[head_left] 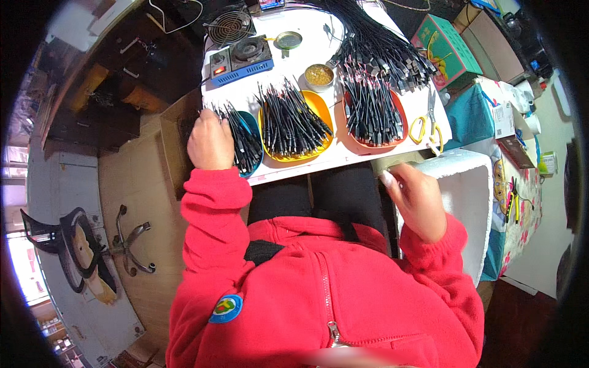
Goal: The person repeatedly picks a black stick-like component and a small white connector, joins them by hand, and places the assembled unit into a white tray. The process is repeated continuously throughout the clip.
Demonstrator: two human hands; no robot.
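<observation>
Black cables [243, 147] with bare-looking upper ends lie bunched in a teal tray [252, 121], at 3 o'clock from the left hand [210, 142] and toward 10 o'clock from the right hand [418, 195]. Nearest the body, the right hand hovers off the front edge of the table [340, 140], fingers bent and thumb close to them; whether anything is pinched there cannot be told. A white foam box [457, 161] stands just beside it at 3 o'clock. Farther out, the left hand curls over the left side of the teal tray's bunch, its fingertips among the cables; whether it grips one is hidden. At 3 o'clock beyond that bunch come a yellow tray [326, 110] and then a red tray [400, 116], both filled with similar cables. Yellow-handled scissors [432, 118] lie at 12 o'clock from the right hand. Farther still, a round tin [320, 87] sits at 2 o'clock from the left hand, a blue-sided hotplate [242, 72] at 1 o'clock, and a large cable heap [386, 55] at 12 o'clock from the red tray.
</observation>
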